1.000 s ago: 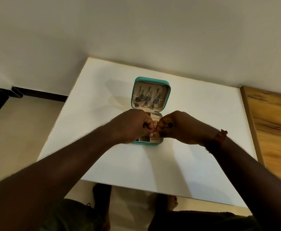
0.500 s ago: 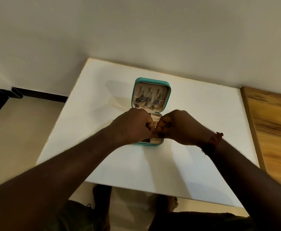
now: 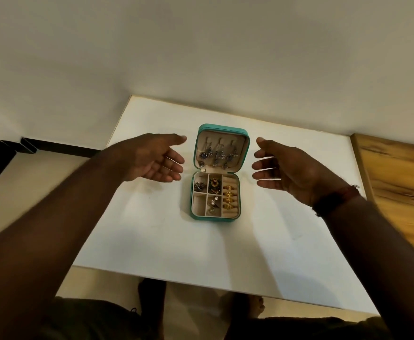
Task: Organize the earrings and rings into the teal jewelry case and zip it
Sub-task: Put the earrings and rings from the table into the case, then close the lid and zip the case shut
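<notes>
The teal jewelry case lies open at the middle of the white table, its lid tilted back. Several dangling silver earrings hang inside the lid. Several gold rings sit in the ring roll on the right of the tray. Small compartments to their left hold dark and clear-stone earrings. My left hand hovers open to the left of the lid, palm toward it. To the right of the lid my right hand is also open. Neither hand touches the case.
A wooden surface adjoins the table on the right. A plain wall rises behind the table. A black skirting strip runs along the floor at the left. My knees and feet show below the table's near edge.
Both hands were closed together over the case's tray, pinching something small. They have since let go, opened and moved apart to either side of the lid, uncovering the tray.
</notes>
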